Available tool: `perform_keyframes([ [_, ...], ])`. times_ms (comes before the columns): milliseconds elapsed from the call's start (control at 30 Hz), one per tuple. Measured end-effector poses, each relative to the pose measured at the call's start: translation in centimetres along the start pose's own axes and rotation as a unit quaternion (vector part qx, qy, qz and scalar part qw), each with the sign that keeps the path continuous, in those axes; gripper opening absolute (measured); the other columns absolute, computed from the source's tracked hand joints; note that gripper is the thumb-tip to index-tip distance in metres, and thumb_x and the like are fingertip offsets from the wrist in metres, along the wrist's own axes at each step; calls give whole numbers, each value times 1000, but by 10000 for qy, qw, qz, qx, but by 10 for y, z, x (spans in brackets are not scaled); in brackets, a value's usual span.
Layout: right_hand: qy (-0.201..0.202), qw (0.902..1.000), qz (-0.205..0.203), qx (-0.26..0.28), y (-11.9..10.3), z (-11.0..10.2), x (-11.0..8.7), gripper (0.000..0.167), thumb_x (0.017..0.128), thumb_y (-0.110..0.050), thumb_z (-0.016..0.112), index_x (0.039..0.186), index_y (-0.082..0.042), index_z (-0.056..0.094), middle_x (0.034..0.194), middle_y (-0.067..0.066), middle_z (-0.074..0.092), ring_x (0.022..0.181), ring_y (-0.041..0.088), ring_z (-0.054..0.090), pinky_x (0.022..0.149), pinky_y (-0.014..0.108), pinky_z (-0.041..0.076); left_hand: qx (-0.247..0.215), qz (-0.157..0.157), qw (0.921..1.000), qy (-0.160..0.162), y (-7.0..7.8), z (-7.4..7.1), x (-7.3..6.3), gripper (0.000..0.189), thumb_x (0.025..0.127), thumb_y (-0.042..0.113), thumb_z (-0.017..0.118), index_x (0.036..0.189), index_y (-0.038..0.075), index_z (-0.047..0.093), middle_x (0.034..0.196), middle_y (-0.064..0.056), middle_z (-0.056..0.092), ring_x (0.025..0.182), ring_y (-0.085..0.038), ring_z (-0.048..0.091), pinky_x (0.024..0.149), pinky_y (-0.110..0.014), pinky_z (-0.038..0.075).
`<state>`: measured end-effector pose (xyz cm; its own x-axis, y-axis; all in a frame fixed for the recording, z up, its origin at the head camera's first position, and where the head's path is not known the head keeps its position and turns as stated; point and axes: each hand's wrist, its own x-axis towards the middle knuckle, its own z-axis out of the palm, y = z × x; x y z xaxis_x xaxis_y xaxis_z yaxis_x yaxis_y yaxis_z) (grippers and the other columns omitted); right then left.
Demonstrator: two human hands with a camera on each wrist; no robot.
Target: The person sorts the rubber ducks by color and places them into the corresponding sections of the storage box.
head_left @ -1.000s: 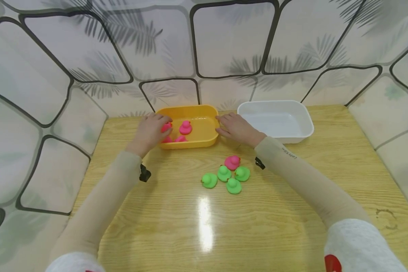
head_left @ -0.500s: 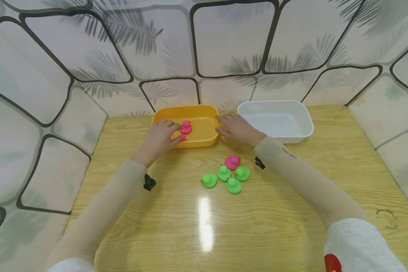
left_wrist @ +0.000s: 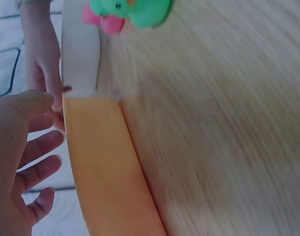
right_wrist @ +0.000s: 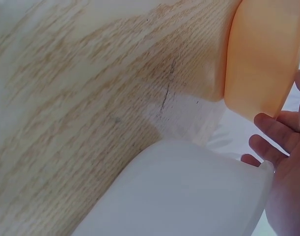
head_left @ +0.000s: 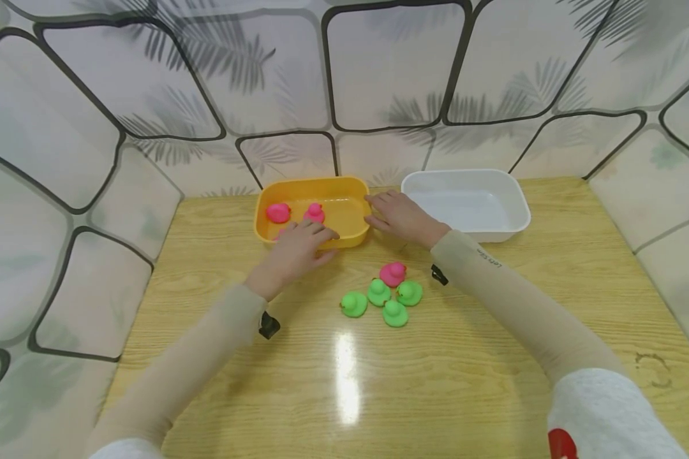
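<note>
My left hand (head_left: 298, 250) hovers over the front rim of the yellow bin (head_left: 349, 223), its fingers loosely bent. In the left wrist view those fingers (left_wrist: 44, 147) hold nothing. Pink toy ducks lie in the bin: one at the left (head_left: 278, 213), another further right (head_left: 314, 212). More pink shows by the left hand, mostly hidden. My right hand (head_left: 402, 215) holds the bin's right end at the rim; in the right wrist view its fingertips (right_wrist: 272, 129) lie against the outer wall, with the thumb near the rim's edge.
A white bin (head_left: 465, 201) stands close right of the yellow one. On the table (head_left: 275, 389) in front, several green ducks (head_left: 395, 313) cluster with one pink duck (head_left: 393, 274). A patterned wall (head_left: 379, 150) rises behind both bins.
My left hand has moved right and nearer to me, from the yellow bin's left end to its front rim, uncovering the left pink duck. The right hand stays in place.
</note>
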<state>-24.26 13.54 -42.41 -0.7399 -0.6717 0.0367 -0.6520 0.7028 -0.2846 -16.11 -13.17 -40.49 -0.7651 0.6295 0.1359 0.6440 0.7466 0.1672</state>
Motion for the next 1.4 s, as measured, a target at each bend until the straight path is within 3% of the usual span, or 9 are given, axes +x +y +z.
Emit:
perform_keyframes([
  [267,102,9999,-125,37,0,-1,-1,58,109,-32,56,149,9,47,142,26,59,134,45,52,117,54,37,-240,664,9972,-237,35,7,4,30,99,29,73,125,14,74,118,-5,71,110,-28,60,92,-46,50],
  [400,65,9998,-150,101,0,-2,-1,58,109,-32,56,149,9,47,143,27,58,136,45,50,118,54,35,-416,872,9941,-502,50,9,7,33,101,32,71,129,15,72,123,-3,70,117,-27,59,98,-46,48],
  [633,1,9997,-114,234,4,-4,-3,59,109,-32,56,151,8,46,147,27,56,138,45,47,120,55,32,-96,1170,9909,-660,72,19,23,32,104,34,67,131,18,70,127,-1,68,121,-23,57,102,-43,46],
  [967,-6,9993,-204,310,6,-3,-3,58,108,-30,56,151,8,46,146,27,56,137,46,48,118,55,33,204,1118,9921,-534,88,33,39,29,103,32,68,129,21,71,123,0,67,119,-22,57,96,-38,47],
  [1400,-31,9995,-159,288,7,-3,-2,59,108,-32,57,151,7,46,147,26,56,138,45,48,118,55,33,437,778,9927,-810,96,45,48,31,104,39,65,130,22,69,118,2,66,114,-21,59,89,-35,46],
])
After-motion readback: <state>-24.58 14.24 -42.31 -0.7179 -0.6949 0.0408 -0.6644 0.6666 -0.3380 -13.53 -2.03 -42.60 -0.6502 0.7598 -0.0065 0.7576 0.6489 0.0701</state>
